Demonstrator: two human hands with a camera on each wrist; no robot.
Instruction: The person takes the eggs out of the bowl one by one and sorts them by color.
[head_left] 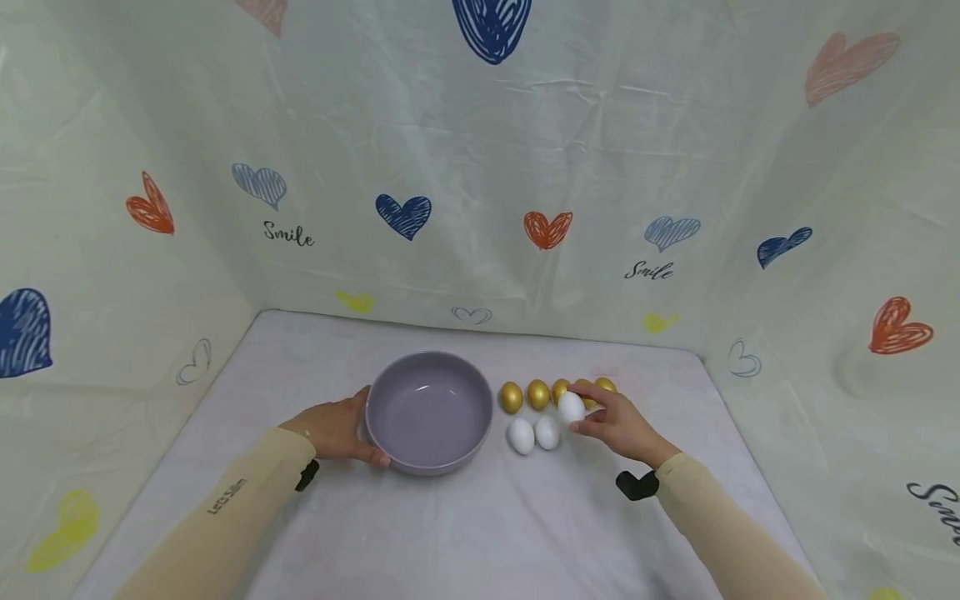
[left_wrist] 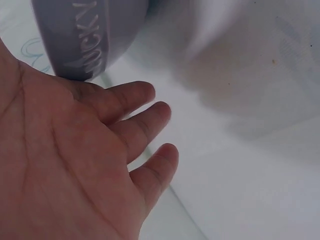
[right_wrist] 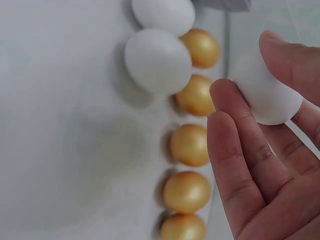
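Observation:
A round purple-grey bowl (head_left: 430,408) stands on the white-covered table, nothing inside it. My left hand (head_left: 341,427) rests spread against the bowl's left side, thumb toward the front. In the left wrist view, the fingers (left_wrist: 137,130) look loosely extended beside the bowl wall (left_wrist: 95,35), which carries raised lettering. My right hand (head_left: 618,423) pinches a white egg (head_left: 571,407) between thumb and fingers, above the table. Two more white eggs, one left (head_left: 521,436) and one right (head_left: 547,432), lie side by side right of the bowl. Behind them runs a row of several golden eggs (head_left: 537,394).
White cloth walls (head_left: 480,267) with printed hearts and words enclose the table on the back and both sides. The table's back edge (head_left: 360,321) lies just behind the bowl and golden eggs. A dark band (head_left: 637,485) sits at the right wrist.

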